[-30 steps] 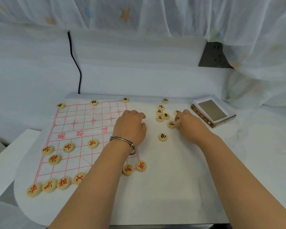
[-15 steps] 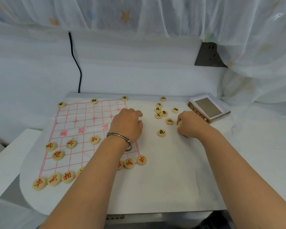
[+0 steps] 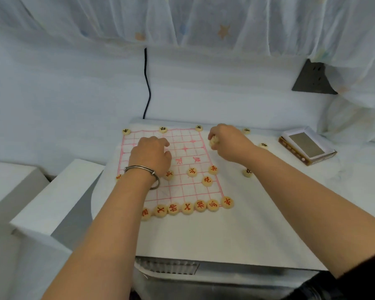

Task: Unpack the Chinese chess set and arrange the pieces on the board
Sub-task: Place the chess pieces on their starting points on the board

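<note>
Chess pieces (image 3: 187,207) marked in red stand in a row along the near edge of the board (image 3: 182,191), a red grid printed on a white sheet (image 3: 204,234). A few more red ones sit further in, toward the middle. Three black-marked pieces (image 3: 163,129) are spaced out along the far edge. Three loose pieces (image 3: 247,172) lie on the sheet to the right of the grid, well apart from one another.

My left hand (image 3: 152,154) rests knuckles-up on the left half of the board with the fingers curled under. I cannot tell whether anything is inside them. A metal bracelet (image 3: 142,173) circles that wrist.

My right hand (image 3: 227,141) is at the far right corner of the grid. Its fingers and thumb are curled around a bunch of pieces (image 3: 213,142), pale and blurred, so I cannot count them.

Off to the right, beside the sheet, sits an open box (image 3: 307,146) with a brown side and a grey panel on top. A black cable (image 3: 147,83) runs down the wall behind the board. A dark socket (image 3: 312,79) shows under the curtain.
</note>
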